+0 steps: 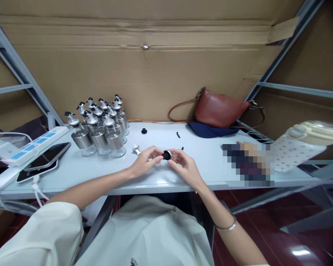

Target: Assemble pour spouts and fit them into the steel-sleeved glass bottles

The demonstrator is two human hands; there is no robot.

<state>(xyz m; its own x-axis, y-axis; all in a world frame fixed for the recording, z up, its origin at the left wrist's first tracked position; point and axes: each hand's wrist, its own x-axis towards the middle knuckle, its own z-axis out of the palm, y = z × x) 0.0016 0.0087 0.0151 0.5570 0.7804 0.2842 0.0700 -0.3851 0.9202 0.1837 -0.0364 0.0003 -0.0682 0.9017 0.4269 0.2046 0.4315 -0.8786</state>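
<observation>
Over the front of the white table, my left hand and my right hand meet at a black stopper with a silver rim. The fingers of my left hand pinch its black ribbed part. My right hand's thumb and fingers grip the silver rim. A silver pourer spout lies just beyond my left hand. Farther back are a round black cap and a thin black lever. A tiny black piece sits just past my right hand.
Several glass and steel oil bottles with pourer tops stand at the left. Beside them are a power strip and phones. A brown bag rests on a navy cloth at the back right. A dotted water bottle is far right.
</observation>
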